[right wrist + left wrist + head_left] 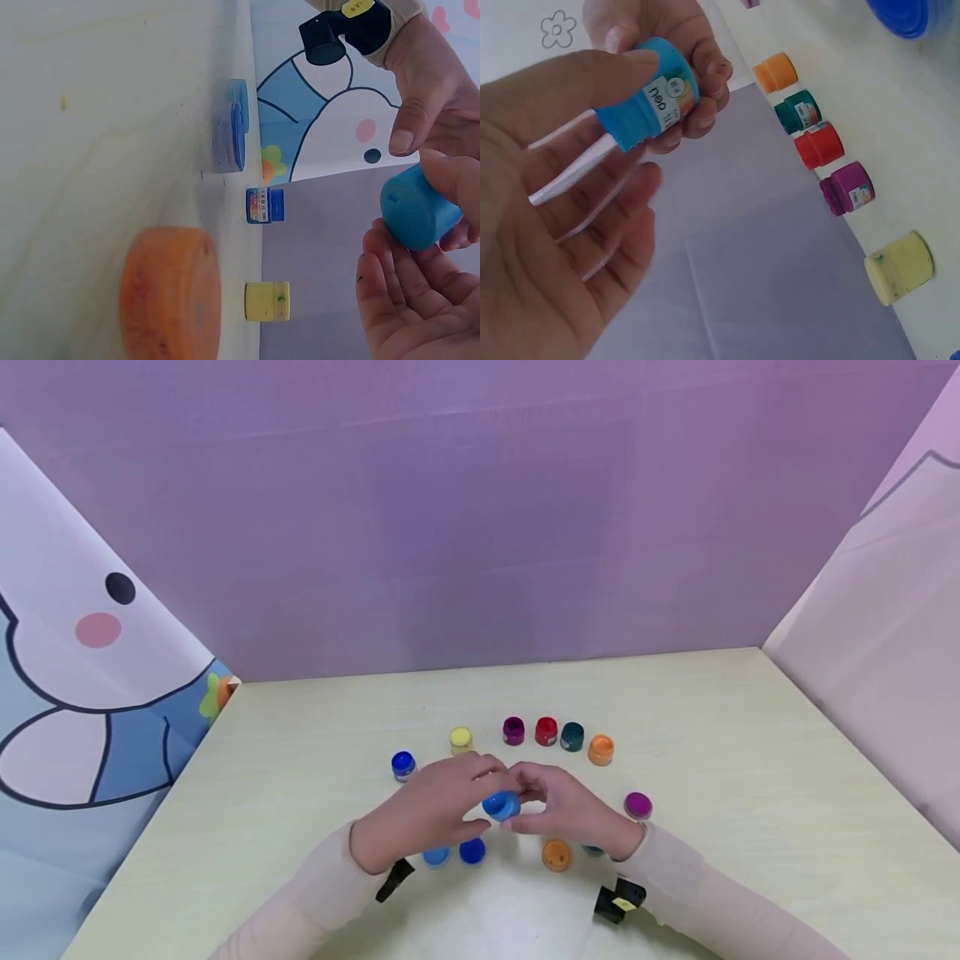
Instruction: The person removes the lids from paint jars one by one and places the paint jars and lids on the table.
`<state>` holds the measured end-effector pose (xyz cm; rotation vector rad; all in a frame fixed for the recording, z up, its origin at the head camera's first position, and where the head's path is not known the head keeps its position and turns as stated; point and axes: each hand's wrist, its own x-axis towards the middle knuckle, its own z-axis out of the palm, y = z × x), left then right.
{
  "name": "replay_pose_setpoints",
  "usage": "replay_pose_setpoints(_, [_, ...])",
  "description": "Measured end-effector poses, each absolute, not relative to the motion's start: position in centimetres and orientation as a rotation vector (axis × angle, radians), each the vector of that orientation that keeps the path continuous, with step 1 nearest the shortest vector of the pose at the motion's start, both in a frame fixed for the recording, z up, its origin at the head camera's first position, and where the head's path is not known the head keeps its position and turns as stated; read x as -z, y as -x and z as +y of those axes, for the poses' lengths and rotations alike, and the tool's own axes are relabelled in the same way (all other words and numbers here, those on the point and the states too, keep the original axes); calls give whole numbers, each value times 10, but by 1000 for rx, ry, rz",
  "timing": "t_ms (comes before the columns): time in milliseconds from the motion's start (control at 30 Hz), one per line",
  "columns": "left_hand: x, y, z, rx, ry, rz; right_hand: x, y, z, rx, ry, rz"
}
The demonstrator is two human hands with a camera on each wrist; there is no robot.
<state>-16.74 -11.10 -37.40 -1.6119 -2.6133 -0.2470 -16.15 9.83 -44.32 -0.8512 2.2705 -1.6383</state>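
A small light blue paint jar [502,806] is held up over the table, tilted, its open mouth facing my left hand. My right hand [573,810] grips it between thumb and fingers; in the right wrist view the thumb lies along one side of the jar [412,210] and the fingers are beneath. My left hand [435,806] is close beside the mouth. Its fingers [619,244] are extended and spread, and its thumb overlaps the jar [667,97] in the left wrist view. Below the hands lie a light blue lid [436,857] and a dark blue lid [472,850].
Beyond the hands stand jars: blue [403,766], yellow [461,740], purple [513,731], red [546,731], green [572,737] and orange [601,749]. An orange lid [557,856] and a purple lid [638,805] lie nearer. Behind the table [300,718] rises a purple backdrop [487,527].
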Motion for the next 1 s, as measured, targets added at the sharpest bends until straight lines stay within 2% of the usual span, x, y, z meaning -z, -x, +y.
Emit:
replay_pose_setpoints(133, [375,166,-109,244,1700,-2530,444,161,99,1641,875,2239])
replay_pose_setpoints(533, [377,169,-109,241,1751,-2516,442,161,100,1605,919,2239])
replay_pose_setpoints(1000, [387,201,-126,258,1443,-2697,428,166,112,1451,898,2517])
